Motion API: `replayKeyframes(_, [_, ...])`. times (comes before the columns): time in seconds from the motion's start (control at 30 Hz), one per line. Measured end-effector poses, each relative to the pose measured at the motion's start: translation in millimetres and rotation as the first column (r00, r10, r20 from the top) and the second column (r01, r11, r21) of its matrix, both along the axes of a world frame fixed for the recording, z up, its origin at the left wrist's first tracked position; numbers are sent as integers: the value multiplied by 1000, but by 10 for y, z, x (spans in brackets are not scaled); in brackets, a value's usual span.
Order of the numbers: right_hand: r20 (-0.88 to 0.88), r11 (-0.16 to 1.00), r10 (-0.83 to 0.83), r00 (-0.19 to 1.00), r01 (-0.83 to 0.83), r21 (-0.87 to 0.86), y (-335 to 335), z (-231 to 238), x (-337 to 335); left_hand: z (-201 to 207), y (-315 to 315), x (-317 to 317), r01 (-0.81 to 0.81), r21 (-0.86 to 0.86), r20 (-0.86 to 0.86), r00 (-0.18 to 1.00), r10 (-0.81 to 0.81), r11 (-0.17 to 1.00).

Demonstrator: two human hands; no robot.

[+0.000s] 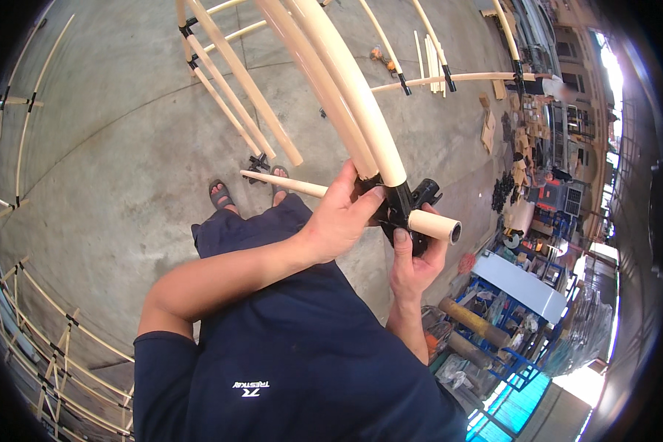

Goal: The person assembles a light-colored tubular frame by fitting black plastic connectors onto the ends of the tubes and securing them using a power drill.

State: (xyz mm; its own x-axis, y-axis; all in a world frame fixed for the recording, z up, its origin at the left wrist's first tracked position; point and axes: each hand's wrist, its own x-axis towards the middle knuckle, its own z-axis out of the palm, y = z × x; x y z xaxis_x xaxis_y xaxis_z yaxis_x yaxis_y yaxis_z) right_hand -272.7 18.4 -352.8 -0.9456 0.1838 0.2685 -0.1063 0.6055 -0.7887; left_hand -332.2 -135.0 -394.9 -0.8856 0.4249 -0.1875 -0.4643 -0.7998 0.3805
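Observation:
Two long cream pipes (372,118) run side by side from the top of the view down to a black pipe joint (398,205) in front of my body. My left hand (330,221) is closed on the joint, thumb and fingers around its left side where one pipe ends. From below, my right hand (415,274) grips the same joint, its thumb pressed against the black part. A crosswise cream pipe (291,184) passes behind my left hand; a hollow pipe end (435,225) sticks out at the joint's right. My fingers hide part of the joint.
Several black connectors (256,166) lie on the concrete floor near my sandalled feet. Pipe frames stand to the left, and more pipes (247,88) rise ahead. At right are a cluttered blue cart (523,368), a red machine (549,194), cardboard and another person (553,86).

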Motion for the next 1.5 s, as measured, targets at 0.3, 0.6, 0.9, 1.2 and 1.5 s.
replayKeyframes(0.3, [-35,998,18,999,-20,-58,13,9,-32,-212,-54,-113,192,86,-55,981,-188,978])
replayKeyframes(0.6, [-44,993,-32,999,27,-118,-21,0,-23,-289,-23,-155,172,1,-189,967,-168,985])
replayKeyframes(0.9, [-99,989,-16,995,2,-145,107,-44,7,-337,66,-150,144,23,-265,955,-133,989])
replayKeyframes(1.2, [-139,984,-7,990,-19,-180,121,-71,-4,-394,63,-160,143,120,-248,963,-110,982])
replayKeyframes(1.5, [-116,994,-20,993,7,-107,86,-23,21,-378,118,-146,120,138,-192,977,-92,983])
